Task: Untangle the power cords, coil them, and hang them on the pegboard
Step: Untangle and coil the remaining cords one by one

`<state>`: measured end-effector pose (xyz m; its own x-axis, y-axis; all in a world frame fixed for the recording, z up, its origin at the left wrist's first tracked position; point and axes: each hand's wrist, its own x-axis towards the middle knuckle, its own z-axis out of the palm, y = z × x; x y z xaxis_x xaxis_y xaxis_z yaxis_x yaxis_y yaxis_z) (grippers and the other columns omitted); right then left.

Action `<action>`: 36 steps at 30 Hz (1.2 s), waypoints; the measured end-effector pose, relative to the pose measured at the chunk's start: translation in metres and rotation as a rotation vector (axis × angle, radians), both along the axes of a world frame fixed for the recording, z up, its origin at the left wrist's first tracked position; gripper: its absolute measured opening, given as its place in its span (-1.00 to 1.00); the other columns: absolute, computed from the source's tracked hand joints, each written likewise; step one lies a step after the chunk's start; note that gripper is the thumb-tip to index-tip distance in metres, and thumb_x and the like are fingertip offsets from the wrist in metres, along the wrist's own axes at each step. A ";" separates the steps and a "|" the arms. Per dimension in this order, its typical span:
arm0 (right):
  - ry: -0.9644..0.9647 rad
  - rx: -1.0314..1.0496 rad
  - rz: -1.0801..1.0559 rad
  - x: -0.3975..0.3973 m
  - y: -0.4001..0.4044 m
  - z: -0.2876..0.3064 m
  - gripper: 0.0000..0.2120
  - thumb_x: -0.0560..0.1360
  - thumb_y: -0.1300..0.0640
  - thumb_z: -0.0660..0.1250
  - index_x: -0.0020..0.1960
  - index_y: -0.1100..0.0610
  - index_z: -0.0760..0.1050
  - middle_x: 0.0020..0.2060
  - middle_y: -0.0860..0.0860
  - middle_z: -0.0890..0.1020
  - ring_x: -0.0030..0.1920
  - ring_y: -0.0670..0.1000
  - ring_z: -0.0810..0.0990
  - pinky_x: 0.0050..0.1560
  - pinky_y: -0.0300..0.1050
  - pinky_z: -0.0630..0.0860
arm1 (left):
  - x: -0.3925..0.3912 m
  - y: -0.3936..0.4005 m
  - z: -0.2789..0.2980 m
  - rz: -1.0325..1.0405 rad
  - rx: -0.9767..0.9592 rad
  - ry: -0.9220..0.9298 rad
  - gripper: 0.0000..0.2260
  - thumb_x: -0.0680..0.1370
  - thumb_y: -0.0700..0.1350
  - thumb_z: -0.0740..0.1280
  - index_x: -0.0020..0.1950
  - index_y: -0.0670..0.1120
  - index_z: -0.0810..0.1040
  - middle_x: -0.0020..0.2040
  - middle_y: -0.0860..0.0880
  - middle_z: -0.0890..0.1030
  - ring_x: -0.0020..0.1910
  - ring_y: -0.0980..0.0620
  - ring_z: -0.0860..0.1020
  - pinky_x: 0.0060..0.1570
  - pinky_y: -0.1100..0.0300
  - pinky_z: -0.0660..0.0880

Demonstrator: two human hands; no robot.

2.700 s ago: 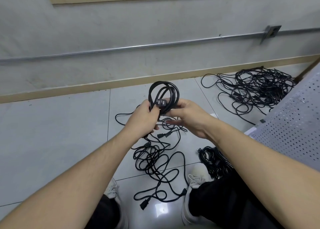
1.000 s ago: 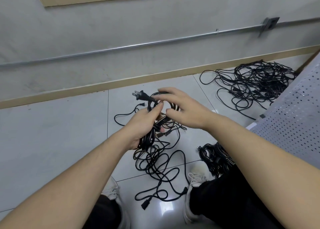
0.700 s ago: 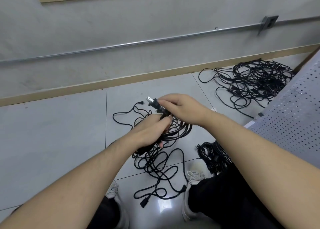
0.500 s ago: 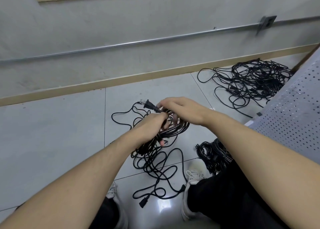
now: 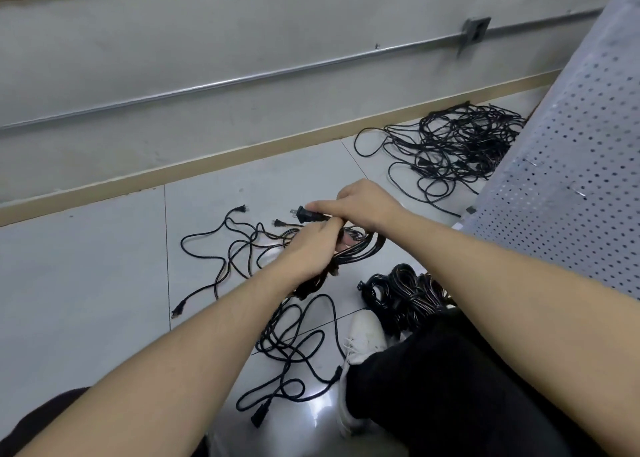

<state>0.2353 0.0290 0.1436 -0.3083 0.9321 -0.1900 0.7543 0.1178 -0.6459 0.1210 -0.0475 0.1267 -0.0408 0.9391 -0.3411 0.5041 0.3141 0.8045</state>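
We see black rubbery cords (image 5: pixel 460 145) on glossy floor tiles (image 5: pixel 86 283) (light glares near the shoe), a perforated matt metal pegboard (image 5: pixel 571 197), a shiny metal conduit (image 5: pixel 242 77).

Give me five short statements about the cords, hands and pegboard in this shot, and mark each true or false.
1. The left hand grips a coiled cord. True.
2. The right hand is empty. False: it pinches the cord at the plug.
3. A tangled pile of cords lies by the wall. True.
4. Cords already hang on the pegboard. False: none hangs on the part in view.
5. The plug lies on the floor. False: it is held up between the hands.
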 end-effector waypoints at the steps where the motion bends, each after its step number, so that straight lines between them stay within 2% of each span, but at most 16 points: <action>1: 0.016 -0.027 -0.001 0.007 0.003 -0.004 -0.44 0.38 -0.35 0.46 -0.37 0.12 0.41 -0.44 0.00 0.45 -0.36 0.02 0.44 -0.28 -0.08 0.35 | 0.006 0.004 -0.006 0.008 -0.011 -0.027 -0.56 0.68 0.07 0.02 -0.09 0.00 0.67 0.00 -0.04 0.68 -0.39 0.02 0.64 -0.21 0.12 0.46; 3: 0.134 -0.100 -0.008 0.027 0.007 -0.013 -0.53 0.45 -0.29 0.45 -0.27 0.10 0.46 -0.40 -0.03 0.48 -0.37 -0.04 0.43 -0.33 -0.13 0.34 | 0.020 0.013 -0.018 0.036 -0.034 -0.067 -0.52 0.69 0.11 0.02 -0.13 -0.01 0.66 -0.05 -0.06 0.70 -0.38 -0.03 0.63 -0.16 0.10 0.51; 5: 0.327 -0.252 -0.058 0.052 0.010 -0.026 -0.63 0.55 -0.24 0.37 -0.08 0.09 0.55 -0.32 -0.04 0.55 -0.33 -0.07 0.50 -0.32 -0.21 0.44 | 0.030 0.023 -0.033 0.107 -0.075 -0.151 -0.48 0.72 0.14 -0.01 -0.15 -0.03 0.65 -0.17 -0.09 0.74 -0.43 -0.03 0.60 -0.27 0.13 0.49; 7: 0.473 -0.397 -0.135 0.079 0.013 -0.045 -0.66 0.63 -0.20 0.26 0.09 0.06 0.58 -0.21 -0.01 0.64 -0.23 -0.05 0.63 -0.21 -0.12 0.63 | 0.040 0.034 -0.051 0.176 -0.120 -0.244 -0.45 0.73 0.13 -0.04 -0.06 -0.08 0.67 -0.21 -0.12 0.74 -0.45 -0.03 0.57 -0.37 0.18 0.41; 9: 0.534 -0.421 -0.224 0.102 0.011 -0.067 -0.69 0.65 -0.15 0.23 0.15 0.03 0.60 -0.16 -0.01 0.68 -0.15 -0.04 0.68 -0.18 -0.08 0.65 | 0.055 0.044 -0.072 0.173 -0.174 -0.305 -0.43 0.73 0.15 -0.05 0.01 -0.11 0.68 -0.17 -0.16 0.74 -0.40 -0.06 0.57 -0.35 0.17 0.41; 14: 0.474 -0.391 -0.404 0.148 0.010 -0.123 -0.74 0.68 -0.07 0.23 0.15 0.06 0.60 -0.14 0.05 0.69 -0.21 0.00 0.63 -0.35 -0.17 0.58 | 0.106 0.062 -0.125 0.168 -0.424 -0.440 -0.35 0.72 0.22 -0.07 -0.17 -0.09 0.67 -0.30 -0.08 0.69 -0.41 0.00 0.58 -0.33 0.18 0.46; 17: 0.380 -0.411 -0.472 0.176 0.016 -0.162 -0.71 0.66 -0.10 0.24 0.04 0.06 0.62 -0.26 0.00 0.67 -0.34 -0.01 0.56 -0.40 -0.18 0.49 | 0.127 0.073 -0.157 0.133 -0.604 -0.424 -0.55 0.70 0.16 0.11 -0.26 0.00 0.55 -0.33 0.03 0.58 -0.37 0.05 0.49 -0.25 0.18 0.45; 19: 0.389 -0.442 -0.524 0.194 0.021 -0.188 -0.70 0.65 -0.11 0.24 0.00 0.06 0.63 -0.26 -0.02 0.67 -0.31 0.00 0.56 -0.36 -0.17 0.49 | 0.139 0.080 -0.175 0.156 -0.665 -0.438 -0.62 0.66 0.15 0.24 -0.30 0.02 0.49 -0.39 0.06 0.50 -0.39 0.06 0.45 -0.25 0.18 0.42; 20: 0.402 -0.464 -0.557 0.200 0.023 -0.198 -0.71 0.64 -0.12 0.25 0.01 0.05 0.63 -0.22 -0.03 0.68 -0.27 -0.02 0.59 -0.33 -0.18 0.50 | 0.145 0.083 -0.184 0.182 -0.676 -0.463 -0.65 0.65 0.14 0.27 -0.26 0.00 0.53 -0.38 0.05 0.53 -0.41 0.06 0.47 -0.29 0.21 0.43; 22: 0.414 -0.496 -0.619 0.213 0.028 -0.219 -0.72 0.63 -0.15 0.26 0.08 0.01 0.64 -0.15 -0.04 0.71 -0.22 -0.05 0.62 -0.31 -0.20 0.52 | 0.159 0.091 -0.204 0.234 -0.673 -0.474 -0.66 0.65 0.14 0.29 -0.01 -0.11 0.67 -0.22 -0.06 0.68 -0.41 0.05 0.54 -0.40 0.27 0.52; 24: 0.413 -0.514 -0.659 0.221 0.031 -0.236 -0.74 0.63 -0.13 0.28 0.09 -0.01 0.64 -0.13 -0.04 0.72 -0.21 -0.08 0.62 -0.33 -0.22 0.52 | 0.172 0.097 -0.223 0.268 -0.697 -0.445 -0.50 0.63 0.21 0.28 0.33 -0.17 0.62 0.11 -0.18 0.71 -0.19 0.01 0.61 -0.23 0.17 0.64; 25: 0.408 -0.513 -0.675 0.225 0.032 -0.246 -0.77 0.63 -0.11 0.29 0.09 -0.01 0.65 -0.10 -0.05 0.72 -0.20 -0.09 0.62 -0.33 -0.24 0.53 | 0.178 0.099 -0.234 0.281 -0.714 -0.428 -0.44 0.61 0.27 0.27 0.38 -0.14 0.58 0.17 -0.16 0.69 -0.07 0.00 0.63 -0.19 0.14 0.61; 27: 0.386 -0.501 -0.712 0.232 0.034 -0.261 -0.81 0.63 -0.04 0.30 0.12 0.00 0.64 -0.04 -0.04 0.69 -0.16 -0.09 0.61 -0.32 -0.26 0.55 | 0.185 0.102 -0.256 0.347 -0.711 -0.398 -0.36 0.53 0.35 0.29 0.37 -0.12 0.57 0.16 -0.08 0.67 0.02 -0.04 0.64 -0.21 0.13 0.55; 31: 0.380 -0.525 -0.772 0.244 0.030 -0.282 -0.81 0.63 -0.04 0.30 0.14 -0.03 0.63 -0.01 -0.05 0.63 -0.11 -0.03 0.60 -0.22 -0.18 0.57 | 0.182 0.110 -0.277 0.410 -0.712 -0.330 -0.33 0.51 0.37 0.29 0.34 -0.15 0.53 0.19 -0.12 0.64 0.10 -0.17 0.64 0.16 -0.10 0.61; 33: 0.369 -0.527 -0.760 0.245 0.028 -0.283 -0.83 0.63 -0.04 0.29 0.13 -0.05 0.62 0.02 -0.04 0.64 -0.11 -0.01 0.61 -0.17 -0.15 0.58 | 0.176 0.109 -0.265 0.382 -0.780 -0.373 -0.40 0.54 0.37 0.28 0.31 -0.09 0.55 0.18 -0.11 0.65 0.08 -0.15 0.64 0.08 -0.06 0.63; 36: 0.362 -0.510 -0.760 0.243 0.025 -0.276 -0.84 0.62 0.00 0.28 0.12 -0.04 0.60 0.01 -0.02 0.63 -0.12 -0.02 0.62 -0.14 -0.13 0.60 | 0.165 0.106 -0.256 0.340 -0.752 -0.340 -0.58 0.58 0.24 0.35 0.19 -0.10 0.55 -0.01 -0.11 0.63 -0.12 -0.09 0.63 -0.26 0.11 0.57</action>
<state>0.4785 0.0541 -0.1329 0.2205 0.7386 -0.6370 0.2602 -0.6740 -0.6914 0.2864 0.0580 -0.1288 -0.0610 0.4180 -0.9064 0.0588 0.9080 0.4148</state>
